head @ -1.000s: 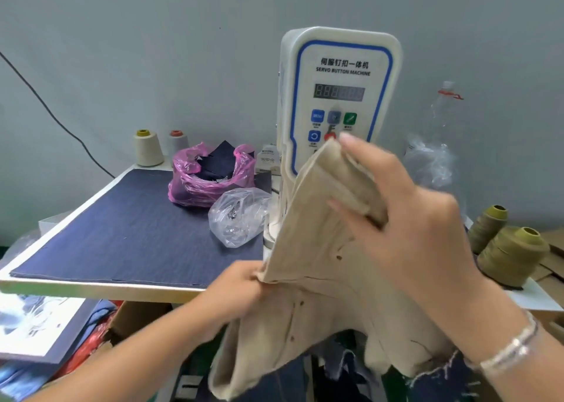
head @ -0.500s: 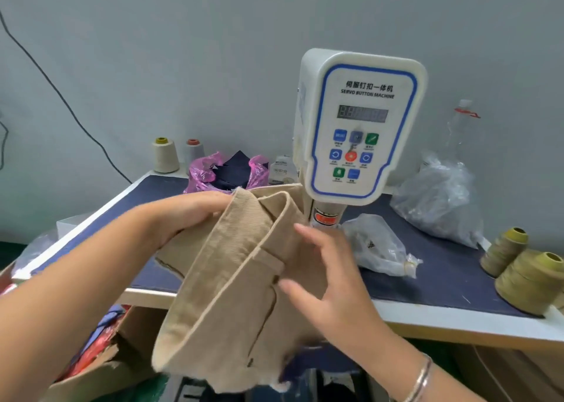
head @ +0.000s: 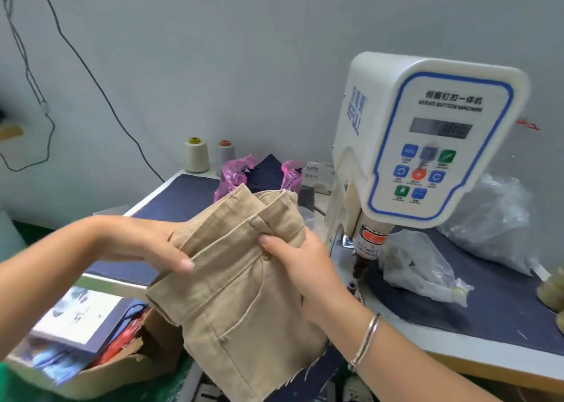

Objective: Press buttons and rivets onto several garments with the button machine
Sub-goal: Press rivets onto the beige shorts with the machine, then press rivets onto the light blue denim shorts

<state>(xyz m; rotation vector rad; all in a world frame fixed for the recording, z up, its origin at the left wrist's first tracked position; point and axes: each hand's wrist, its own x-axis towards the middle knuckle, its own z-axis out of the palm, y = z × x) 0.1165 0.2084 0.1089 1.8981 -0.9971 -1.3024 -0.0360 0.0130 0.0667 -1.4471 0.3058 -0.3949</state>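
I hold a beige corduroy garment (head: 241,298), shorts with a frayed hem, in front of the table edge. My left hand (head: 146,243) grips its waistband on the left, thumb on top. My right hand (head: 302,267) grips the waistband's right end, thumb on the cloth near a metal rivet (head: 266,257). A second rivet (head: 223,339) shows on the pocket lower down. The white servo button machine (head: 427,145) stands to the right, its press head (head: 363,258) just right of my right hand.
A clear plastic bag (head: 421,270) lies beside the press head, a bigger one (head: 491,218) behind it. A pink bag (head: 232,176) with dark cloth and two thread cones (head: 197,154) stand at the back. Table (head: 488,310) has a dark blue cover. A cardboard box (head: 116,359) sits below left.
The view has swung left, so the machine now sits at the right. Both hands turned the garment to bring its riveted pocket side up, and my right hand shifted from under it to gripping the waistband's end.
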